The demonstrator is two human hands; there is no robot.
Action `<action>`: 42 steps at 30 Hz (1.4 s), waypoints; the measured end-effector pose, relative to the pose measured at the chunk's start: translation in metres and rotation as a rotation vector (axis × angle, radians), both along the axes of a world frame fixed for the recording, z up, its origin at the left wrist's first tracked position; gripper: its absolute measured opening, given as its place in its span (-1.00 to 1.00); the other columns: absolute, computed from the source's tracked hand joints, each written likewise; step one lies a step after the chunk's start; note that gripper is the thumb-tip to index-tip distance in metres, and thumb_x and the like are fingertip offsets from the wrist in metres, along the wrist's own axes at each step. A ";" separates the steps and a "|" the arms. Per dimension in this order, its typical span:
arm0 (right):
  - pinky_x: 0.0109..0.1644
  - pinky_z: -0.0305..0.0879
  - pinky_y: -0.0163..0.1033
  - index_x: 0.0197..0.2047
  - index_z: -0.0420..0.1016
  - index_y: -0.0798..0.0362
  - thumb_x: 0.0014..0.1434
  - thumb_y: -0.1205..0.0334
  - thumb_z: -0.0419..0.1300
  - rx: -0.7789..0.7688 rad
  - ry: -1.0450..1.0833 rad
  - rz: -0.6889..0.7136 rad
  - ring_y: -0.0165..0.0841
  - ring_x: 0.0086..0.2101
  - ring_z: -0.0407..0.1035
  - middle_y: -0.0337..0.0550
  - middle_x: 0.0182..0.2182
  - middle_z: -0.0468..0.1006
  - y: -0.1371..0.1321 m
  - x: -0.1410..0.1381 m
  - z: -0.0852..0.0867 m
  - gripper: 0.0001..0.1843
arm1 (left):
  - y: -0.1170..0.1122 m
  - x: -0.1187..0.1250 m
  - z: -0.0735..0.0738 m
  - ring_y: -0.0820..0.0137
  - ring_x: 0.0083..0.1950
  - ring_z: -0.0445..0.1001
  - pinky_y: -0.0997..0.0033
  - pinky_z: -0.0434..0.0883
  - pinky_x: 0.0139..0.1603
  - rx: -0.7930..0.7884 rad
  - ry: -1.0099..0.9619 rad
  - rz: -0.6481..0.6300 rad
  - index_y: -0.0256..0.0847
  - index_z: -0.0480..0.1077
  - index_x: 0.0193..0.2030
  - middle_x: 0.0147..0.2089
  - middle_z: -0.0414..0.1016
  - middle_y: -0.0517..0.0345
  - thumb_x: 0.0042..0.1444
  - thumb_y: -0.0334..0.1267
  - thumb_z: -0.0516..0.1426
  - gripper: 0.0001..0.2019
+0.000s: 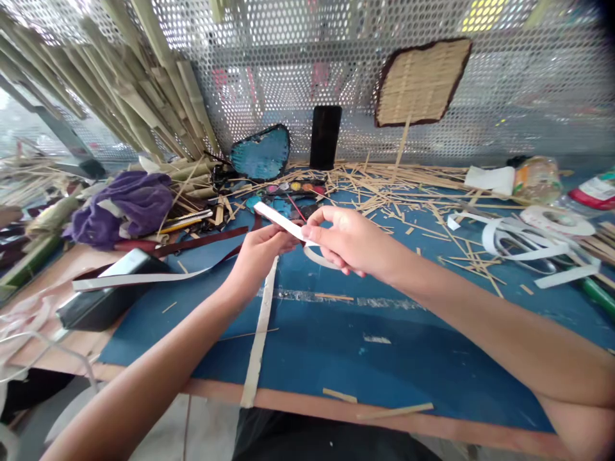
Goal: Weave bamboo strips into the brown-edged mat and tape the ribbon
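Observation:
Above the middle of the table, my right hand (343, 238) pinches a white strip (281, 219) between thumb and fingers. The strip slants up to the left, and a loop of pale strip (319, 258) curls below that hand. Close beside it, my left hand (262, 251) is closed, thumb against fingers, at the strip's lower edge; its exact grip is partly hidden. A dark brown ribbon (214, 237) with a pale side runs from behind my left hand to the left, over a dark box (113, 288). A thin red stick (296, 208) shows behind the hands.
Thin bamboo slivers (365, 186) litter the back. A phone (325, 137) and a woven fan (423, 83) stand against the perforated screen. Purple cloth (125, 208) and bamboo poles (144, 89) are left. At right lie a tape roll (557, 221), white strips (533, 253) and bottles (538, 179).

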State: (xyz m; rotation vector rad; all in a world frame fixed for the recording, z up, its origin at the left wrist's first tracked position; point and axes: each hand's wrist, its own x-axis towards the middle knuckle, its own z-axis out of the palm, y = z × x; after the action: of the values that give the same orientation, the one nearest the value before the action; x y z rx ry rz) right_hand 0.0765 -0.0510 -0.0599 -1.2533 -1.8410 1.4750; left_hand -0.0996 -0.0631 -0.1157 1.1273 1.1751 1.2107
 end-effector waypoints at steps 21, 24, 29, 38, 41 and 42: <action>-0.73 -0.01 -0.46 -0.32 0.32 0.07 0.36 0.21 0.12 -0.289 0.365 0.010 -0.65 -0.82 -0.15 -0.47 -0.76 0.19 -0.006 0.010 0.018 -0.80 | 0.003 -0.002 -0.004 0.27 -0.14 0.51 0.32 0.35 -0.01 0.091 0.167 -0.270 -0.24 0.62 -0.17 -0.21 0.63 0.11 0.05 -0.24 0.22 -0.77; -0.73 -0.01 -0.46 -0.30 0.32 0.07 0.35 0.20 0.14 -0.238 0.309 -0.009 -0.65 -0.82 -0.13 -0.47 -0.75 0.20 0.001 0.012 0.013 -0.82 | 0.001 -0.006 0.008 0.14 0.11 0.49 0.24 0.27 0.22 0.027 -0.120 -0.484 -0.25 0.58 0.01 0.03 0.61 0.03 -0.01 -0.30 0.19 -0.61; -0.78 -0.09 -0.46 -0.27 0.30 0.03 0.34 0.18 0.13 -0.178 0.141 -0.003 -0.58 -0.83 -0.02 -0.48 -0.78 0.19 0.001 0.008 0.010 -0.85 | 0.003 -0.007 0.012 0.13 0.16 0.49 0.21 0.29 0.24 -0.236 -0.419 -0.360 -0.33 0.53 0.00 0.06 0.60 -0.14 0.28 0.03 0.03 -0.53; -0.74 0.03 -0.46 -0.17 0.21 -0.01 0.33 0.21 0.04 -0.120 -0.061 0.156 -0.54 -0.78 0.09 -0.37 -0.66 0.48 -0.015 -0.013 -0.020 -0.94 | -0.002 0.006 0.017 0.30 -0.08 0.60 0.40 0.49 -0.17 -0.354 -0.410 -0.091 -0.29 0.42 0.17 0.02 0.63 -0.07 0.40 -0.18 -0.03 -0.64; -0.66 0.06 -0.48 -0.17 0.23 0.00 0.34 0.19 0.04 -0.056 -0.069 0.183 -0.57 -0.75 0.11 -0.35 -0.64 0.50 -0.020 -0.014 -0.028 -0.92 | 0.000 0.003 0.016 0.32 -0.08 0.61 0.40 0.52 -0.17 -0.365 -0.393 0.000 -0.30 0.46 0.10 0.05 0.62 -0.06 0.36 -0.26 0.02 -0.70; -0.63 0.07 -0.48 -0.17 0.23 0.00 0.34 0.19 0.04 -0.040 -0.061 0.184 -0.57 -0.73 0.13 -0.34 -0.64 0.50 -0.022 -0.015 -0.030 -0.92 | 0.001 0.002 0.016 0.32 -0.06 0.61 0.39 0.53 -0.13 -0.359 -0.418 0.020 -0.31 0.47 0.06 0.07 0.61 -0.07 0.36 -0.29 0.02 -0.72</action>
State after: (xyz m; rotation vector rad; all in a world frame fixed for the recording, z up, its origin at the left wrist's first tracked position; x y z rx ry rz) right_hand 0.0619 -0.0730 -0.0901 -1.1853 -2.0228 1.5921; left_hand -0.0980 -0.0623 -0.0997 0.5617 1.0260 1.1259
